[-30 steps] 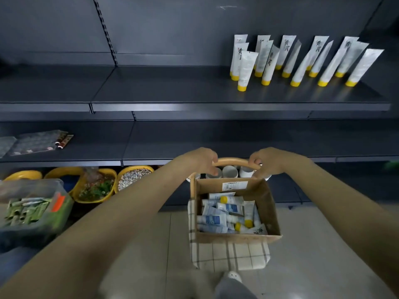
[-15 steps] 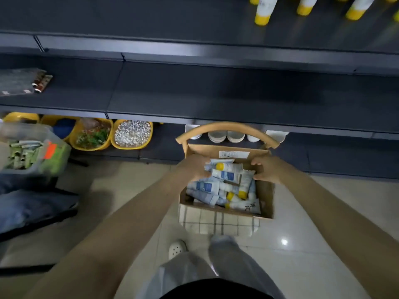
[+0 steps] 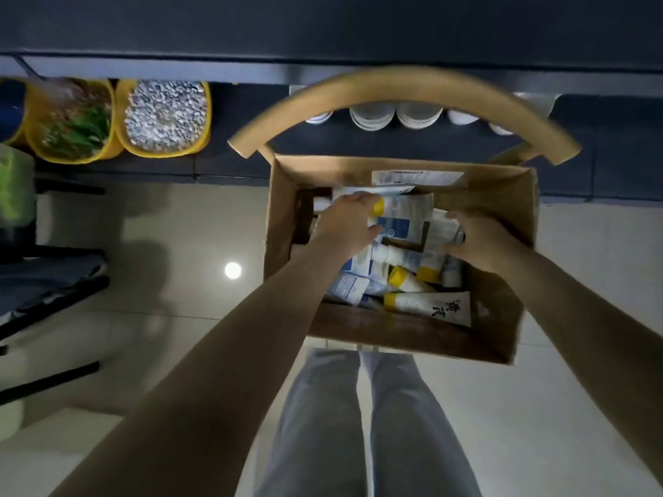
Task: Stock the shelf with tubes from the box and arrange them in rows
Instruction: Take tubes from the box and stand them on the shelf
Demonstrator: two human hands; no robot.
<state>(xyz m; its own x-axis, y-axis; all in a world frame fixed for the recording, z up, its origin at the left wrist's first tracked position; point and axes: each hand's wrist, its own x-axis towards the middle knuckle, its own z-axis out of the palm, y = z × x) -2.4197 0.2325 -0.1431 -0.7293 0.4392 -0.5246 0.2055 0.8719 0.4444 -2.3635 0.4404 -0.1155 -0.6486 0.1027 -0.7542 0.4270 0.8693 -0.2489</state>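
Matt brown cardboard box [image 3: 283,209] holds smooth glossy plastic tubes [image 3: 427,304]; behind it a wooden chair back [image 3: 401,86], below a shiny tiled floor [image 3: 172,245].

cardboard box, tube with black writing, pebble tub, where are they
cardboard box [image 3: 281,209]: head view, left wall
tube with black writing [image 3: 427,305]: head view, mid body
pebble tub [image 3: 161,152]: head view, yellow front rim

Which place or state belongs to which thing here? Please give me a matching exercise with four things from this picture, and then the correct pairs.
Things:
1. left hand
2. right hand
3. tube with black characters
4. yellow tub of pale grains

Places or states:
A. under the shelf, left of the box
B. lying flat at the near edge inside the box
C. gripping tubes at the right side of the box
D. gripping tubes at the far left of the box

Pairs: 1-D, 2-C, 3-B, 4-A.
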